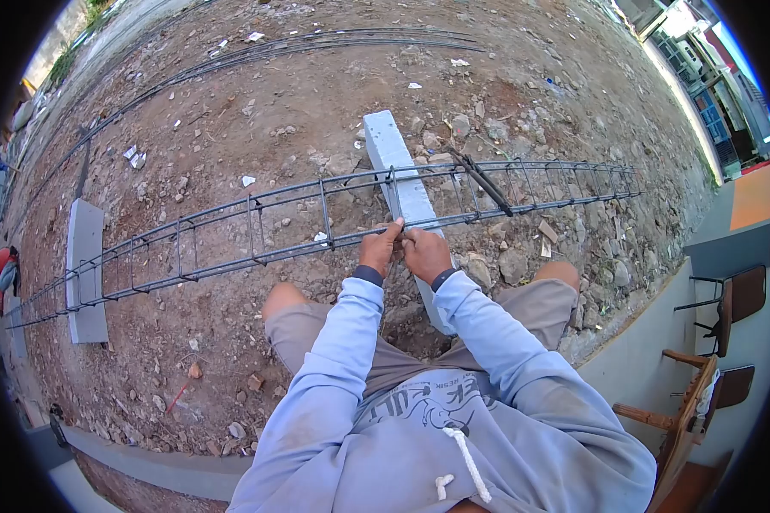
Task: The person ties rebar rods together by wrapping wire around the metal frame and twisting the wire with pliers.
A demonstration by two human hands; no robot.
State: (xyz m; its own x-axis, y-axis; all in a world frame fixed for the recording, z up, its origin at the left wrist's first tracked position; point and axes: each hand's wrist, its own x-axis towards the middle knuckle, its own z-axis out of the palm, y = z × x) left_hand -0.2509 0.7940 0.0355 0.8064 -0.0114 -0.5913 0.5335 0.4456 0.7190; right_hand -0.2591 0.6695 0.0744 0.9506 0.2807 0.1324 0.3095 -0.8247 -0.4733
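Observation:
A long rebar cage (325, 214), made of thin steel bars with rectangular stirrups, runs across the view in front of me. Under it, crossways, lies a pale grey block (387, 139). My left hand (378, 250) is closed, its thumb and fingertips pinched at the near bar where a stirrup meets it. Right beside it, my right hand (426, 254) is closed too, fingertips against the same joint. Any small tie wire between the fingers is too fine to make out. A bundle of short dark rods (488, 185) rests across the cage to the right.
Another pale block (85, 282) supports the cage at left. Loose bars (342, 38) lie on the rubble-strewn ground (231, 120) beyond. Far left, a person in red (3, 267) bends near the cage's end. Chairs (736, 299) and a wooden table (684, 427) stand at right.

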